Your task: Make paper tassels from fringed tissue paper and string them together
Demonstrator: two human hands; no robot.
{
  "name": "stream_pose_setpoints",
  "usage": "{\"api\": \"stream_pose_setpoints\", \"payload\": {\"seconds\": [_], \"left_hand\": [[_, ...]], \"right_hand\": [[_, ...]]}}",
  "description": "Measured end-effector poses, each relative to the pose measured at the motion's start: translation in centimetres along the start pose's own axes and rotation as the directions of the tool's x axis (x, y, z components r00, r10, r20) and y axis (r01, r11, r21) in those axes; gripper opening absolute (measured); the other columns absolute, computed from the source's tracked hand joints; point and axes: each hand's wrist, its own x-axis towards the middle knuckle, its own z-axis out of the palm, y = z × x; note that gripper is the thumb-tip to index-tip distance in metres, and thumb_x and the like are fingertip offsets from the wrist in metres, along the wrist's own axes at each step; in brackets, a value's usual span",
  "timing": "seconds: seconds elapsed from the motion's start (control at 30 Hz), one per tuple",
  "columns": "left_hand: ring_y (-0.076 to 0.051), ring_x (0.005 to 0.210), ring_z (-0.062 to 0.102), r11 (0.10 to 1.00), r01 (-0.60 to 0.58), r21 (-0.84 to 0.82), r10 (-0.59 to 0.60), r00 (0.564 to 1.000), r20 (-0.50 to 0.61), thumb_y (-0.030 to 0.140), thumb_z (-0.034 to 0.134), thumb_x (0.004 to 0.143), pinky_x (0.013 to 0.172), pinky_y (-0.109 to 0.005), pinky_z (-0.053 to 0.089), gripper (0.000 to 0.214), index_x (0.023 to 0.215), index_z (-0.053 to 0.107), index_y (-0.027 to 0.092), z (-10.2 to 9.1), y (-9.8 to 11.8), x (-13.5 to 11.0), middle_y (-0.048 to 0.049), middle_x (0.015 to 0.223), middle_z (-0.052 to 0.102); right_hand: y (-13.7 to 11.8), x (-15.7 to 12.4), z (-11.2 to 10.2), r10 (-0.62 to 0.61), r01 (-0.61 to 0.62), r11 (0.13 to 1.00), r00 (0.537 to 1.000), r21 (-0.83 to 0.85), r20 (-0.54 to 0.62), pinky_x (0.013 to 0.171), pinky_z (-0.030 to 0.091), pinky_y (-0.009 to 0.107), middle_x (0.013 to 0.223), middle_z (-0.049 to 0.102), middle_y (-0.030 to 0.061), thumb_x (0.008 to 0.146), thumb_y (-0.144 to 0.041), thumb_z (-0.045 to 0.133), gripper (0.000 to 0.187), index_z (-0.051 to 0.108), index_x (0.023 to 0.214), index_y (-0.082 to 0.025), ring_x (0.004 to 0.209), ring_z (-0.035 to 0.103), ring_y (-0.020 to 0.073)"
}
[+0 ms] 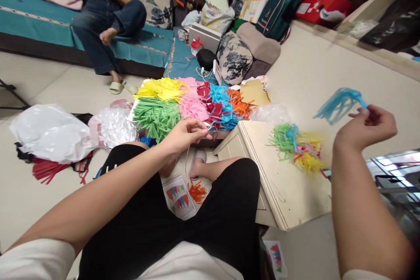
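Note:
My right hand (369, 124) is raised at the right and pinches a blue paper fringe piece (337, 104), which is blurred by motion. My left hand (184, 134) reaches forward with its fingers pinched on a thin white string (187, 159) that hangs down from it, just in front of the piles of cut paper fringe (183, 103) in yellow, green, pink, red, blue and orange. A strung bunch of mixed-colour fringes (297, 148) lies on the cream cabinet top (288, 192) between my hands.
Another person sits on the teal mattress (39, 22) at the back left. White plastic bags (49, 133) and red paper strips (47, 169) lie on the floor at left. Printed sheets (179, 197) and orange scraps (197, 192) lie by my feet. Cushions, bags and boxes crowd the back.

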Motion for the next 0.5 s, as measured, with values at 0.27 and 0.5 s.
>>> {"api": "stream_pose_setpoints", "payload": {"seconds": [0.27,0.5], "left_hand": [[-0.028,0.117,0.073,0.682,-0.506,0.528,0.533,0.838,0.115,0.037,0.083,0.102,0.108,-0.046,0.062,0.017,0.094,0.087,0.023,0.1,-0.1,-0.7,-0.0125,0.120,0.077],[-0.029,0.128,0.074,0.596,-0.509,0.621,0.507,0.838,0.201,0.027,0.077,0.105,0.117,-0.046,0.060,0.010,0.100,0.086,0.023,-0.5,-1.0,-0.8,-0.0123,0.131,0.076]], "right_hand": [[-16.0,-11.8,8.5,-0.112,0.011,0.984,0.818,0.180,0.564,0.072,0.064,0.038,0.093,0.084,0.0060,0.097,-0.034,0.081,0.013,0.084,0.104,-0.023,0.071,0.076,0.0211],[-23.4,-21.7,14.8,-0.236,-0.197,0.906,0.498,0.374,0.834,0.072,0.054,0.035,0.084,0.080,0.0041,0.105,-0.044,0.078,0.025,0.079,0.093,-0.023,0.072,0.069,0.0197]]}}
